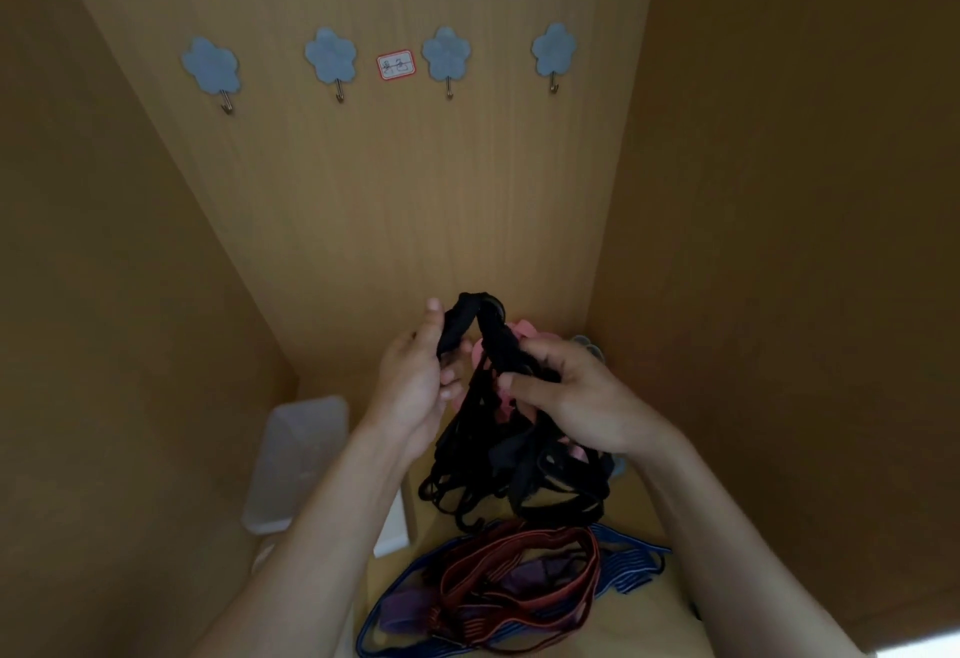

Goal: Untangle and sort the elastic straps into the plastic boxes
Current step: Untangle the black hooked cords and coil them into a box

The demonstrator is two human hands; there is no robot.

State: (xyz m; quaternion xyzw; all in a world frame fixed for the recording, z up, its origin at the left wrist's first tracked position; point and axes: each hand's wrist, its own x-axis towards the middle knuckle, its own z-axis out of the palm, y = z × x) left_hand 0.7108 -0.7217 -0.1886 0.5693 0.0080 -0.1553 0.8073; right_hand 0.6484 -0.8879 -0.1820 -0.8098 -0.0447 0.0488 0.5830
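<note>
Both left hand [410, 390] and right hand [576, 403] — fingers curled — around black straps [498, 343], pink strap [521, 331] seemingly entangled

The black straps [493, 345] pinched in my fingers [522, 383] are matt woven elastic, ribbed and a little rough. The pink strap [521, 331] behind them is soft, dull cloth. Near the shelf's [631, 522] front edge, the red-brown straps [519, 600] and blue striped straps [634, 569] are matt webbing over a purple cloth [514, 577]. The box [296, 460] in the far left corner is cloudy, smooth plastic. The panels [389, 190] are matt wood-grain board. The flower hooks [210, 66] are smooth blue plastic with metal prongs, and the label [396, 65] is paper.
</note>
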